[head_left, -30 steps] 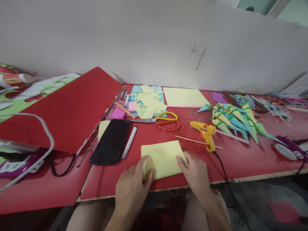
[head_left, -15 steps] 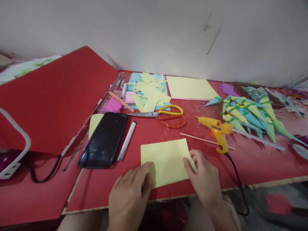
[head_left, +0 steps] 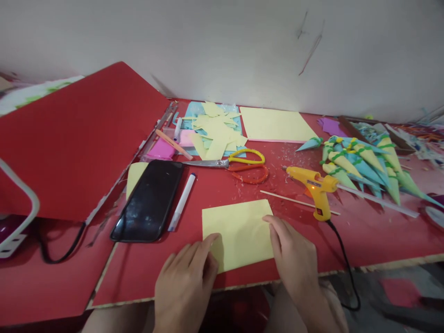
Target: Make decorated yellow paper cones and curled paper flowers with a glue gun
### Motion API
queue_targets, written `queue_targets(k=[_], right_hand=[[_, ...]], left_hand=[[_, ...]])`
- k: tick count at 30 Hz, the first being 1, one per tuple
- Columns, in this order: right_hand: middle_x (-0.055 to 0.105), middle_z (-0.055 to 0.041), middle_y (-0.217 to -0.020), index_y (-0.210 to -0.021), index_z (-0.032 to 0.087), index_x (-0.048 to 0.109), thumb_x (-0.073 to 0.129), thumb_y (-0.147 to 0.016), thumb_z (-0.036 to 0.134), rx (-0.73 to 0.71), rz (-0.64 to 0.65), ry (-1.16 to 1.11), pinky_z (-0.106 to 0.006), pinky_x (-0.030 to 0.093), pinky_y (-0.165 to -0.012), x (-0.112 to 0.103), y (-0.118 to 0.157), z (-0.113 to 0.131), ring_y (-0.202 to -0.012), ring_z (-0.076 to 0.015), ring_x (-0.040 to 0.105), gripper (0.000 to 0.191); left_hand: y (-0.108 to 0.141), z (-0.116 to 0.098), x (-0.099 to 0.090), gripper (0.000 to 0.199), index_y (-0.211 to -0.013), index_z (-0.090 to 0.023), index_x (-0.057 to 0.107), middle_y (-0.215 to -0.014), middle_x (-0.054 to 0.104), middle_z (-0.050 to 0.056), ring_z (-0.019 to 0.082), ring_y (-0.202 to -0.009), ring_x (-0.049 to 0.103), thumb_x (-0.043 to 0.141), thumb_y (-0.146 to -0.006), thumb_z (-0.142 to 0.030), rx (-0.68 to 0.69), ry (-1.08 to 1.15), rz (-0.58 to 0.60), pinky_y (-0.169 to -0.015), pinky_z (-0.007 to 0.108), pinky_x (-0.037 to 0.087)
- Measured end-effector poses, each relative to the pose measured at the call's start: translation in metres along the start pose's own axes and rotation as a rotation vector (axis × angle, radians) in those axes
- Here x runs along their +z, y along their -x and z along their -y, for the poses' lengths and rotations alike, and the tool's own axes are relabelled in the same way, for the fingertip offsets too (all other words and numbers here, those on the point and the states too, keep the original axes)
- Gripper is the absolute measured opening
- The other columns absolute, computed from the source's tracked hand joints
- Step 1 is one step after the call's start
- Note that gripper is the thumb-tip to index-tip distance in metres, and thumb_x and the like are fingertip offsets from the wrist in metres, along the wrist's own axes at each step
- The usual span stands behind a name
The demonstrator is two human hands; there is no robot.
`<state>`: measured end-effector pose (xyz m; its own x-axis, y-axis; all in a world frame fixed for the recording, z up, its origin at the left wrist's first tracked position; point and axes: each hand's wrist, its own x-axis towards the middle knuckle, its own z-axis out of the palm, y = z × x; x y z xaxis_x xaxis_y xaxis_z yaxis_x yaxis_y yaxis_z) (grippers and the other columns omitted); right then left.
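A pale yellow sheet of paper (head_left: 239,236) lies on the red tabletop in front of me, apparently folded, though its layers are hard to make out. At its left edge, my left hand (head_left: 189,275) has the index fingertip on top and the thumb bent beneath that finger, closed on the paper's side. Over the right edge, my right hand (head_left: 293,249) rests with its index finger stretched onto the paper and the thumb alongside the edge. Its other fingers are mostly hidden. Left of the paper lies a capped white marker (head_left: 182,202), beside a black phone (head_left: 149,201).
Scissors (head_left: 222,163) with yellow and red handles lie beyond the paper. A yellow glue gun (head_left: 317,187) with its light on stands right, near a thin stick (head_left: 294,201) and several paper cones (head_left: 364,162). Paper scraps (head_left: 218,132) and a yellow stack (head_left: 277,125) sit by the wall.
My right hand has shifted from pinching the paper's right edge to laying its index finger on top. The raised right edge now lies flatter. My left hand stays in place.
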<state>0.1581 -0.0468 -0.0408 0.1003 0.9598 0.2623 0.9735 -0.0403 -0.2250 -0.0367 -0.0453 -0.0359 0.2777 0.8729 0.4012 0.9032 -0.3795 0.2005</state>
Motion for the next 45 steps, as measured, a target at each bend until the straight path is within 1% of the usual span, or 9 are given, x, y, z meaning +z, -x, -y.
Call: queue_targets(k=[5,13,26,30,35,37,41,43,45], right_hand=[[0.070,-0.0067,-0.082,-0.100,0.022,0.061,0.028,-0.088,0.018,-0.020,-0.026,0.063,-0.029,0.040,-0.050,0.000,-0.001,0.002,-0.058,-0.0194,0.064,0.035],[0.071,-0.0032,-0.081,-0.100,0.021,0.061,0.036,-0.087,0.015,0.014,-0.015,0.091,-0.024,0.040,-0.054,-0.002,-0.003,0.005,-0.063,-0.0164,0.066,0.028],[0.072,0.0012,-0.085,-0.099,0.025,0.057,0.045,-0.084,0.014,0.101,0.097,0.057,-0.025,0.030,-0.047,-0.008,-0.010,0.007,-0.060,-0.0172,0.065,0.022],[0.072,0.0015,-0.083,-0.099,0.025,0.056,0.045,-0.085,0.015,0.122,0.112,0.068,-0.026,0.027,-0.047,-0.008,-0.011,0.008,-0.059,-0.0174,0.064,0.021],[0.071,0.0015,-0.080,-0.098,0.025,0.057,0.046,-0.085,0.016,0.139,0.142,0.097,-0.026,0.024,-0.047,-0.010,-0.012,0.009,-0.058,-0.0174,0.062,0.019],[0.071,0.0016,-0.079,-0.099,0.026,0.056,0.046,-0.085,0.016,0.142,0.146,0.100,-0.026,0.023,-0.047,-0.010,-0.012,0.010,-0.058,-0.0171,0.062,0.020],[0.070,0.0014,-0.079,-0.102,0.026,0.056,0.046,-0.086,0.017,0.142,0.157,0.120,-0.026,0.024,-0.048,-0.010,-0.013,0.010,-0.060,-0.0169,0.063,0.021],[0.070,0.0016,-0.079,-0.102,0.027,0.056,0.046,-0.085,0.018,0.152,0.172,0.139,-0.026,0.023,-0.048,-0.009,-0.014,0.011,-0.060,-0.0168,0.063,0.021],[0.069,0.0016,-0.079,-0.103,0.027,0.055,0.046,-0.085,0.018,0.160,0.183,0.150,-0.026,0.022,-0.047,-0.009,-0.014,0.011,-0.060,-0.0165,0.063,0.022]], left_hand=[[-0.001,0.000,-0.001,0.030,-0.094,-0.022,0.063,-0.068,0.069,-0.001,0.015,-0.056,0.061,0.037,-0.080,-0.016,-0.025,-0.007,0.040,-0.052,0.027,0.042],[-0.001,-0.002,-0.003,0.034,-0.097,-0.019,0.064,-0.074,0.070,0.001,0.017,-0.060,0.062,0.034,-0.082,-0.015,-0.015,-0.013,0.056,-0.054,0.029,0.045],[-0.005,-0.002,-0.005,0.033,-0.096,-0.017,0.064,-0.070,0.069,0.001,0.017,-0.056,0.060,0.035,-0.082,-0.015,0.001,-0.011,0.041,-0.050,0.029,0.043],[-0.006,-0.002,-0.008,0.034,-0.096,-0.019,0.065,-0.067,0.069,-0.001,0.016,-0.053,0.060,0.036,-0.080,-0.013,-0.027,-0.018,0.083,-0.047,0.026,0.042],[-0.006,-0.001,-0.009,0.033,-0.102,-0.021,0.063,-0.065,0.068,-0.002,0.016,-0.055,0.061,0.039,-0.081,-0.014,-0.063,-0.029,0.148,-0.048,0.025,0.042],[-0.006,0.000,-0.008,0.032,-0.102,-0.020,0.062,-0.066,0.068,-0.001,0.016,-0.057,0.061,0.038,-0.082,-0.014,-0.061,-0.043,0.150,-0.049,0.026,0.042],[-0.003,0.005,-0.005,0.031,-0.102,-0.018,0.062,-0.071,0.066,0.003,0.018,-0.061,0.061,0.037,-0.085,-0.019,0.014,-0.059,0.158,-0.054,0.028,0.045],[-0.004,0.010,-0.006,0.029,-0.103,-0.020,0.062,-0.077,0.064,0.005,0.019,-0.066,0.060,0.038,-0.086,-0.021,0.093,-0.048,0.187,-0.057,0.029,0.046],[-0.008,0.016,-0.008,0.029,-0.105,-0.024,0.061,-0.091,0.062,0.007,0.019,-0.075,0.059,0.040,-0.086,-0.019,0.212,-0.043,0.223,-0.064,0.030,0.048]])
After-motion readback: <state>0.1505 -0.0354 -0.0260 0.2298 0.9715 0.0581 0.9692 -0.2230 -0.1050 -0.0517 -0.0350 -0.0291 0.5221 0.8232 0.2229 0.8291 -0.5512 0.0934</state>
